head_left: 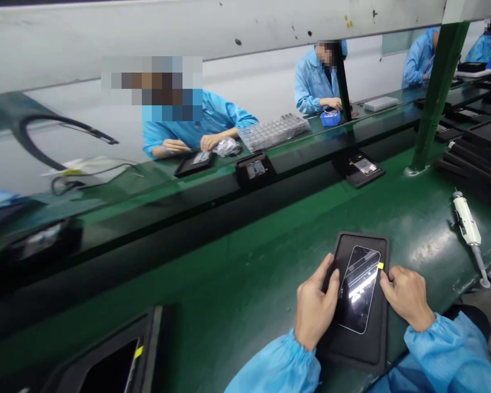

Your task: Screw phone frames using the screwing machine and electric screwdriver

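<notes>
A smartphone point(359, 289) with a dark, glossy screen lies face up in a shallow black tray point(362, 352) in front of me. A small yellow tab point(381, 266) sticks out from the phone's upper right edge. My left hand point(317, 303) grips the tray's left side, its thumb over the rim beside the phone and its fingers along the outer edge. On the opposite side, my right hand point(407, 295) has curled fingers at the tray's right rim, thumb just below the yellow tab. The undersides of both hands are hidden.
A white electric screwdriver point(467, 221) hangs at right. Black trays with phones stand on the dark conveyor strip point(213, 204), another tray point(157, 327) at lower left. A green post point(431, 103) rises at right. Co-workers in blue sit across, one point(225, 117) handling a tray beside a clear plastic tray point(274, 131).
</notes>
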A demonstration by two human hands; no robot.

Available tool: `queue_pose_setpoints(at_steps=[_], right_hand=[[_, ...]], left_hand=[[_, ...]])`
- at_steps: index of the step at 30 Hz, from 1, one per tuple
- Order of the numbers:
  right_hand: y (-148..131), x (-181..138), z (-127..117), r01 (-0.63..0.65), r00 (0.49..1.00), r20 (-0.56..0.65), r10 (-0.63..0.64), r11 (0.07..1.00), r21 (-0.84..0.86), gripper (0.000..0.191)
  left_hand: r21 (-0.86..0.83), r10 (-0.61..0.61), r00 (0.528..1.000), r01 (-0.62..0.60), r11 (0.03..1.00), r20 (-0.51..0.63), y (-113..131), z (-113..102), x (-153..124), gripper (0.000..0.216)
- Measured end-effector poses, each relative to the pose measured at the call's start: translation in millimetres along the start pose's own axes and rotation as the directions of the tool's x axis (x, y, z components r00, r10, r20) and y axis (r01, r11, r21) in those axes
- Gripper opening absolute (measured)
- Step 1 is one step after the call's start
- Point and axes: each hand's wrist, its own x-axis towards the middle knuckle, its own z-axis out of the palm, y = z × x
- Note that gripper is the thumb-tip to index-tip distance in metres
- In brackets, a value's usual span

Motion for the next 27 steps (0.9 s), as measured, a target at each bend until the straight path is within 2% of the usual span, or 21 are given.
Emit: queue_pose_setpoints(at_steps=[1,3,6,8,10,12,15,18,21,23,25,27], right_hand=[[0.3,-0.2,0.1,0.009,1.000,-0.021,-0.009,1.000,0.003,0.041],[0.9,-0.1,0.3,0.032,0.997,-0.070,-0.031,0.999,0.019,0.046],[3.0,0.0,0.2,0.080,0.982,-0.177,-0.062,0.992,0.096,0.050],[5.6,-1.2,-0.9,0.137,0.966,-0.240,-0.094,0.975,0.172,0.050],[9.0,-4.1,-2.7,0.208,0.952,-0.273,-0.138,0.947,0.246,0.048],[13.1,-7.2,-4.0,0.284,0.939,-0.281,-0.198,0.909,0.306,0.045],[18.9,-9.2,-4.3,0.411,0.910,-0.239,-0.339,0.820,0.399,0.034],[21.7,-9.2,-4.7,0.469,0.882,-0.200,-0.427,0.757,0.454,0.029],[22.0,-10.5,-4.2,0.437,0.898,-0.179,-0.401,0.778,0.452,0.034],[22.8,-12.1,-1.2,0.401,0.915,-0.155,-0.373,0.795,0.454,0.036],[25.0,-14.1,3.8,0.367,0.928,-0.123,-0.352,0.804,0.467,0.037],[28.2,-16.2,9.2,0.338,0.937,-0.093,-0.336,0.809,0.481,0.038]], left_hand=[[0.144,0.043,0.997,-0.034,0.989,-0.060,-4.6,-3.3,-2.6,0.057],[0.362,0.041,0.997,-0.015,0.932,-0.063,-16.0,-9.2,-8.5,0.054],[0.426,-0.073,0.996,0.048,0.903,0.043,-35.1,-9.8,-21.9,0.051],[0.359,-0.052,0.998,0.039,0.932,0.026,-43.4,-5.1,-35.5,0.045],[0.245,-0.029,0.998,0.042,0.969,-0.058,-44.8,0.6,-50.8,0.041],[0.038,-0.074,0.993,0.078,0.996,-0.087,-42.1,3.8,-62.6,0.041],[-0.284,-0.165,0.981,0.130,0.950,-0.101,-44.8,-6.9,-67.7,0.046],[-0.322,-0.275,0.913,0.175,0.930,-0.300,-66.7,-51.8,-69.9,0.057],[-0.261,-0.348,0.796,0.245,0.934,-0.496,-98.7,-127.8,-83.6,0.068],[-0.219,-0.381,0.694,0.314,0.924,-0.611,-117.2,-184.6,-97.4,0.070],[-0.180,-0.403,0.598,0.398,0.900,-0.693,-129.8,-236.8,-111.1,0.064],[-0.144,-0.418,0.526,0.484,0.863,-0.740,-136.4,-278.2,-122.1,0.054]])
